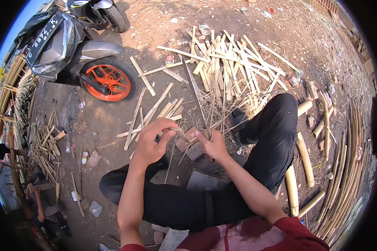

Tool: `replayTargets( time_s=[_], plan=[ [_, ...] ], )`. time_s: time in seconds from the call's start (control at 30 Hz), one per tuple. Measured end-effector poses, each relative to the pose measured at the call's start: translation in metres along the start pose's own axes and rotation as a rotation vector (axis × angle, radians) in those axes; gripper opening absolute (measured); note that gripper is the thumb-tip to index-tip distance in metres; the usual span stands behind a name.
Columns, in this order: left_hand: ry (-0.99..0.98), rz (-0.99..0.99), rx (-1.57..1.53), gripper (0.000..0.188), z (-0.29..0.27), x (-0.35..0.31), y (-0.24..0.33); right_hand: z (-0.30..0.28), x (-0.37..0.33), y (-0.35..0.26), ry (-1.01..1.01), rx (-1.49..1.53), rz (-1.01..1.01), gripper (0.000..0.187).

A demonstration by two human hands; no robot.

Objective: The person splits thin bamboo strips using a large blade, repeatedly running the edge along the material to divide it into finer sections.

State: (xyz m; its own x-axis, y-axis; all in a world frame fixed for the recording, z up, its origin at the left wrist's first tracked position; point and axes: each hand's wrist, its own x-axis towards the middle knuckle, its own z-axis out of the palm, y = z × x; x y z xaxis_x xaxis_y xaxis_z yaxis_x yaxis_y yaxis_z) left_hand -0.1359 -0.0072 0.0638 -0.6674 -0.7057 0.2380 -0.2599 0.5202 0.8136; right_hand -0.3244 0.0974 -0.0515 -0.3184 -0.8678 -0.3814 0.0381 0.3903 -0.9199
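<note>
In the middle of the head view, my left hand [151,140] is closed on a short bamboo strip [180,134], whose free end points right. Facing it, my right hand [214,144] is wrapped round the handle of a long machete [197,93]. Its narrow blade slants away from me, up and to the left, with the tip near the heap of split bamboo strips [225,67]. The strip's end lies close to my right fingers; whether it touches the blade I cannot tell. Beneath both hands are reddish bricks [194,152] on the ground.
Loose bamboo strips [157,102] lie ahead on the left. A motorcycle with an orange wheel [108,82] stands far left. Bamboo poles [292,190] and long slats [343,175] lie right. Another person [46,205] sits at the lower left by more bamboo pieces [46,146].
</note>
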Motion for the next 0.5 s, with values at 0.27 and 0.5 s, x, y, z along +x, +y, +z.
replayTargets(
  time_s=[0.27, 0.5],
  plan=[
    [0.07, 0.036, 0.084, 0.012, -0.002, 0.002, -0.007, -0.005, 0.007, 0.031, 0.01, 0.164, 0.173, 0.037],
    [0.043, -0.121, 0.03, 0.01, -0.011, 0.003, -0.03, -0.003, 0.022, 0.034, 0.001, 0.082, 0.155, 0.037]
  ],
)
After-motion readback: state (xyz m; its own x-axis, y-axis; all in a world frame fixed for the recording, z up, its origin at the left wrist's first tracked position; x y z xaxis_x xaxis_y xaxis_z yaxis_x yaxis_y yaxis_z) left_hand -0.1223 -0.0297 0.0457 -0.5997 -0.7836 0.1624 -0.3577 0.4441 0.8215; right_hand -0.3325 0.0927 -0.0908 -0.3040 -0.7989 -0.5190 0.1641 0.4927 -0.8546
